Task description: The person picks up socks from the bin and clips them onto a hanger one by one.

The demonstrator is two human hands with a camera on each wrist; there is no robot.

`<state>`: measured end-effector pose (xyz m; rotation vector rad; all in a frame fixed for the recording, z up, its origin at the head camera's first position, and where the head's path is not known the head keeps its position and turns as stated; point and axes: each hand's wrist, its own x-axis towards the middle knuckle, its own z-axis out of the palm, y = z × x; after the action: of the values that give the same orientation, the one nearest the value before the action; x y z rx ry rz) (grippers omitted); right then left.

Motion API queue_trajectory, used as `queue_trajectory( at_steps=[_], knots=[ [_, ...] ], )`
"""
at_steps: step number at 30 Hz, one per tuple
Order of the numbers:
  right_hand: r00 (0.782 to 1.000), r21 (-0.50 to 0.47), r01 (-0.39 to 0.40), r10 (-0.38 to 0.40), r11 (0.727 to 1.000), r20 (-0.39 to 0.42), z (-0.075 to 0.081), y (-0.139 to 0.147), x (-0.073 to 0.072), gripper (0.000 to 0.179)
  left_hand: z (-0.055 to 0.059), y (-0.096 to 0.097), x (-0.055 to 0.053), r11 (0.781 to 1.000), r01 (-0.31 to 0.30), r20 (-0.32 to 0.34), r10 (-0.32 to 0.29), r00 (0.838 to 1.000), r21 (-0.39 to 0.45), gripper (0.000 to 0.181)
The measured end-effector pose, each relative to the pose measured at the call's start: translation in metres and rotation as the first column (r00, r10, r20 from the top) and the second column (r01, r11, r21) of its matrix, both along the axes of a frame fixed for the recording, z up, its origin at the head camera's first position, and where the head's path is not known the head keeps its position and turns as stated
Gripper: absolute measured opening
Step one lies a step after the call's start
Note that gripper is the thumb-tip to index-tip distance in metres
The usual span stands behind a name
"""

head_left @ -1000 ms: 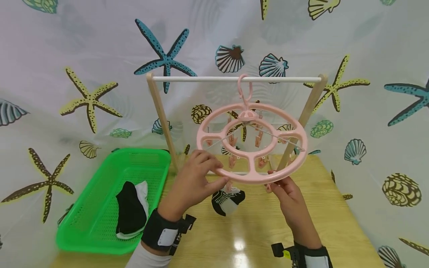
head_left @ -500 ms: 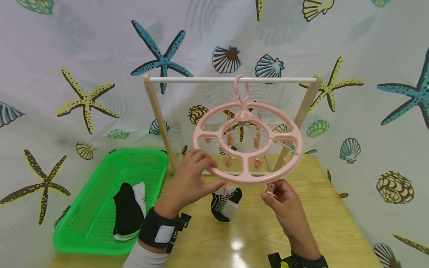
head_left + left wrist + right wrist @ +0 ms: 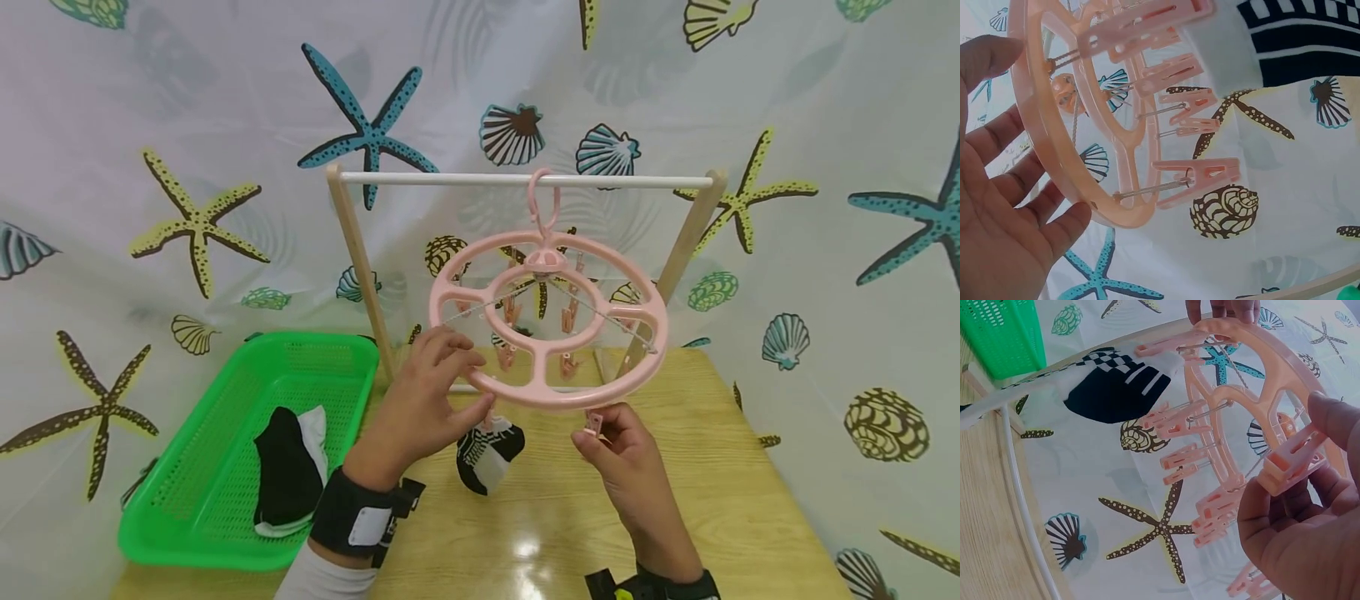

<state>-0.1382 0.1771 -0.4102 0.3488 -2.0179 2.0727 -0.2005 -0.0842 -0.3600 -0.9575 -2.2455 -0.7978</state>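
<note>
Pink round hanger (image 3: 539,360) at centre of the head view, hook over a white rail (image 3: 435,178) between two wooden posts (image 3: 358,262). Hangs with the ring tilted, near rim low. Left hand (image 3: 423,408) at the near rim, left part: thumb and fingers bent to the edge, gripping the ring. Right hand (image 3: 630,475) just beneath the same rim, farther right: pinching a pink clip (image 3: 1294,456) between thumb and fingers, palm side toward the right wrist camera. Whether squeezed apart at its mouth, hard to tell. Next to the left thumb, a second clip (image 3: 1147,28), with a black-and-white patterned sock (image 3: 491,457) in its bite. Hangs by one end, over the table (image 3: 720,467); single or paired, not clear. More pink clips (image 3: 1200,181) around the ring, on short links. Well off to the left, a green basket (image 3: 221,492) on the table, perforated sides. Inside, a black cloth item (image 3: 288,467) partly over a white one (image 3: 315,433). Black straps (image 3: 339,500) at both wrists; white sleeve (image 3: 326,577) below the left strap. Behind everything, a pale curtain (image 3: 247,67) with starfish and shell prints in blue, yellow, brown and green.
</note>
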Motion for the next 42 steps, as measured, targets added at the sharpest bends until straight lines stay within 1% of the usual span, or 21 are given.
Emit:
queue_trajectory(
  at_steps=[5, 9, 11, 13, 14, 15, 17, 19, 20, 22, 24, 25, 26, 31, 33, 34, 36, 38, 39, 41, 42],
  knots=[
    [1.000, -0.004, -0.011, 0.011, 1.000, -0.018, -0.001, -0.003, -0.002, 0.015, -0.012, -0.009, 0.001, 0.990, -0.030, 0.035, 0.025, 0.999, 0.136, 0.024],
    [1.000, -0.026, -0.002, 0.002, 1.000, -0.014, -0.004, -0.004, -0.004, 0.013, -0.024, -0.021, 0.004, 0.950, -0.127, 0.082, 0.108, 0.991, 0.285, 0.015],
    [1.000, -0.040, 0.007, -0.007, 0.999, -0.013, -0.005, -0.004, -0.005, 0.010, -0.029, -0.031, 0.003, 0.925, -0.193, 0.144, 0.153, 0.978, 0.327, 0.011],
    [1.000, -0.056, 0.024, -0.025, 0.998, -0.002, -0.005, -0.004, -0.006, 0.006, -0.034, -0.043, 0.003, 0.896, -0.268, 0.255, 0.183, 0.949, 0.353, 0.009],
    [0.999, -0.062, 0.032, -0.032, 0.998, 0.003, -0.005, -0.004, -0.006, 0.006, -0.036, -0.050, 0.003, 0.879, -0.308, 0.329, 0.188, 0.925, 0.365, 0.010],
    [0.999, -0.071, 0.037, -0.036, 0.997, 0.011, -0.005, -0.004, -0.006, 0.006, -0.038, -0.058, 0.003, 0.857, -0.353, 0.407, 0.189, 0.894, 0.376, 0.011],
    [0.999, -0.081, 0.045, -0.042, 0.996, 0.032, -0.005, -0.005, -0.006, 0.006, -0.043, -0.074, 0.003, 0.813, -0.451, 0.561, 0.192, 0.805, 0.369, 0.018],
    [0.998, -0.080, 0.046, -0.042, 0.996, 0.050, -0.006, -0.005, -0.006, 0.006, -0.046, -0.091, 0.003, 0.772, -0.530, 0.675, 0.184, 0.714, 0.350, 0.028],
    [0.998, -0.078, 0.044, -0.040, 0.996, 0.055, -0.006, -0.006, -0.007, 0.007, -0.047, -0.099, 0.002, 0.762, -0.555, 0.718, 0.177, 0.673, 0.332, 0.032],
    [0.998, -0.073, 0.039, -0.035, 0.997, 0.057, -0.006, -0.006, -0.007, 0.009, -0.050, -0.117, -0.002, 0.763, -0.577, 0.777, 0.164, 0.608, 0.292, 0.041],
    [0.998, -0.071, 0.035, -0.032, 0.997, 0.052, -0.007, -0.006, -0.007, 0.010, -0.055, -0.133, -0.009, 0.775, -0.581, 0.811, 0.161, 0.562, 0.248, 0.047],
    [0.998, -0.071, 0.036, -0.032, 0.997, 0.052, -0.008, -0.006, -0.007, 0.012, -0.058, -0.141, -0.013, 0.783, -0.578, 0.823, 0.162, 0.545, 0.228, 0.048],
    [0.998, -0.071, 0.037, -0.033, 0.997, 0.050, -0.008, -0.006, -0.007, 0.012, -0.061, -0.149, -0.016, 0.793, -0.578, 0.830, 0.182, 0.526, 0.192, 0.049],
    [0.998, -0.074, 0.042, -0.039, 0.996, 0.052, -0.009, -0.005, -0.007, 0.010, -0.088, -0.187, -0.031, 0.820, -0.572, 0.821, 0.334, 0.462, -0.012, 0.055],
    [0.998, -0.078, 0.041, -0.037, 0.996, 0.052, -0.009, -0.005, -0.007, 0.008, -0.098, -0.202, -0.034, 0.825, -0.558, 0.827, 0.375, 0.420, -0.091, 0.059],
    [0.998, -0.077, 0.043, -0.039, 0.996, 0.055, -0.009, -0.005, -0.007, 0.007, -0.103, -0.208, -0.036, 0.828, -0.546, 0.834, 0.389, 0.392, -0.129, 0.061],
    [0.998, -0.079, 0.042, -0.038, 0.996, 0.057, -0.009, -0.006, -0.008, 0.005, -0.112, -0.220, -0.039, 0.835, -0.518, 0.859, 0.395, 0.325, -0.188, 0.067],
    [0.998, -0.085, 0.040, -0.036, 0.996, 0.056, -0.010, -0.006, -0.008, 0.005, -0.120, -0.228, -0.041, 0.843, -0.497, 0.893, 0.371, 0.256, -0.208, 0.074],
    [0.998, -0.087, 0.040, -0.036, 0.995, 0.053, -0.011, -0.006, -0.008, 0.005, -0.124, -0.231, -0.042, 0.844, -0.494, 0.906, 0.357, 0.227, -0.209, 0.077],
    [0.998, -0.095, 0.036, -0.031, 0.995, 0.048, -0.012, -0.006, -0.009, 0.005, -0.131, -0.236, -0.043, 0.841, -0.504, 0.929, 0.324, 0.178, -0.197, 0.083],
    [0.999, -0.099, 0.032, -0.027, 0.995, 0.045, -0.012, -0.006, -0.009, 0.006, -0.133, -0.237, -0.043, 0.835, -0.517, 0.936, 0.311, 0.164, -0.187, 0.083]
  ],
)
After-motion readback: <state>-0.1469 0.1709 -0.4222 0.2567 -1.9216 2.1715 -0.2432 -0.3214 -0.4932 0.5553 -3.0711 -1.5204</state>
